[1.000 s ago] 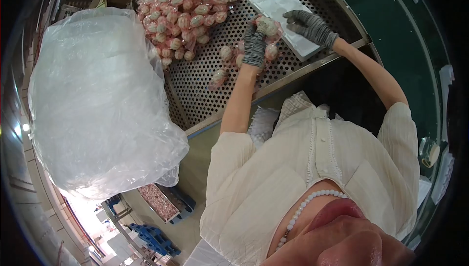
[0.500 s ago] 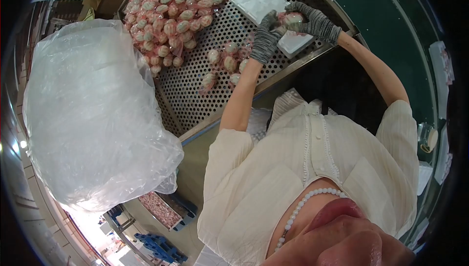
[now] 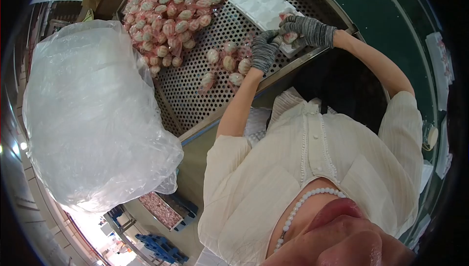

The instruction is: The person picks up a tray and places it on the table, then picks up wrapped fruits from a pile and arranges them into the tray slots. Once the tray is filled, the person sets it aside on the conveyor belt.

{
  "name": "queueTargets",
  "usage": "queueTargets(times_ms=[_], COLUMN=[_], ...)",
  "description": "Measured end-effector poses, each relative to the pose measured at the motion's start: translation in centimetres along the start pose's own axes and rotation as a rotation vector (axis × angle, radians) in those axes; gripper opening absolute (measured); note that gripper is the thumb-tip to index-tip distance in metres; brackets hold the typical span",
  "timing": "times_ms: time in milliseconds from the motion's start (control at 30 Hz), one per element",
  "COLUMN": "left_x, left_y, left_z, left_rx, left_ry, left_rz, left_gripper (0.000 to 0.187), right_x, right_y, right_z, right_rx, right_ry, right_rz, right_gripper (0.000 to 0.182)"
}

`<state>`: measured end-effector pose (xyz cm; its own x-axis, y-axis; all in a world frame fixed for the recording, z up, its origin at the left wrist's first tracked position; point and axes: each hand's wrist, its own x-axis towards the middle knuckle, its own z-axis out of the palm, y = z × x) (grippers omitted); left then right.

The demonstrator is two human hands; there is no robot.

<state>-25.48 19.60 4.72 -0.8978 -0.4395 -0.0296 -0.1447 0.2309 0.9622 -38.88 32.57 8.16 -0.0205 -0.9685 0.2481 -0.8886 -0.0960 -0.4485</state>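
My left hand (image 3: pixel 265 51), in a grey knit glove, has its fingers curled at the near end of a white moulded tray (image 3: pixel 259 3) with round hollows. My right hand (image 3: pixel 309 31), gloved alike, bends over the same end. Between them shows a pale round ball (image 3: pixel 289 37) wrapped in clear film with red print; the fingers of both hands close about it and hide much of it. Another bit of red-printed wrapping shows above, by the right fingers. Several loose wrapped balls (image 3: pixel 229 63) lie left of my left hand.
A large heap of wrapped balls (image 3: pixel 168 14) covers the far left of the perforated metal table (image 3: pixel 188 90). A big clear plastic bag (image 3: pixel 97 114) bulges beside it. Along the right runs a green surface (image 3: pixel 391 26), with white trays (image 3: pixel 442 70) at its edge. A raised metal rim (image 3: pixel 273 80) borders the table.
Both hands have come nearer to me, down to the tray's near end, with the wrapped ball. More of the tray's hollows show. My right fingers now curl over the ball from above.
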Motion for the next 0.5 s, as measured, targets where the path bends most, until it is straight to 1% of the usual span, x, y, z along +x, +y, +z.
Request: queueTargets(times_ms=[33,100,133,167,200,233,267,333,367,433,467,500], left_x=[0.0,0.1,0.2,0.4,0.6,0.7,0.6,0.8,0.8,0.6,0.9,1.5], left_y=[0.2,0.0,-0.1,-0.5,-0.9,-1.3,-1.3,-0.9,-0.6,0.0,-0.8,-2.0], left_z=[0.0,0.2,0.4,0.7,1.0,1.2,1.2,1.3,1.3,1.3,1.4,1.4], left_rx=[0.019,0.008,-0.003,-0.006,0.076,0.159,0.158,0.234,0.233,0.570,0.569,0.364], left_ry=[-0.001,-0.001,-0.002,-0.001,0.010,0.019,0.015,-0.045,-0.048,0.036,0.038,0.041], left_rz=[-0.012,-0.005,-0.001,0.003,0.069,0.133,0.129,0.092,0.094,0.362,0.363,0.328], left_gripper=[0.020,0.020,0.019,0.019,0.019,0.019,0.019,0.018,0.018,0.016,0.016,0.019], right_x=[0.1,0.1,-0.7,-1.5,-1.9,-2.0,-2.1,-2.0,-1.8,-1.0,-0.5,0.1], right_y=[0.7,2.5,2.9,2.7,1.9,1.2,1.2,1.5,1.5,1.5,1.2,0.7], right_z=[0.8,1.9,1.8,1.3,0.5,-0.1,0.0,0.0,-0.1,0.1,0.0,-0.2], right_rx=[-0.002,0.786,0.780,0.597,0.413,0.372,0.375,0.173,0.172,0.292,0.290,0.247], right_ry=[0.001,0.057,0.057,0.095,0.129,0.091,0.091,0.052,0.054,-0.158,-0.158,-0.135], right_rz=[0.000,0.733,0.732,0.523,0.316,0.324,0.329,0.358,0.361,0.550,0.550,0.498], right_gripper=[0.042,0.041,0.041,0.039,0.038,0.034,0.034,0.030,0.030,0.030,0.030,0.030])
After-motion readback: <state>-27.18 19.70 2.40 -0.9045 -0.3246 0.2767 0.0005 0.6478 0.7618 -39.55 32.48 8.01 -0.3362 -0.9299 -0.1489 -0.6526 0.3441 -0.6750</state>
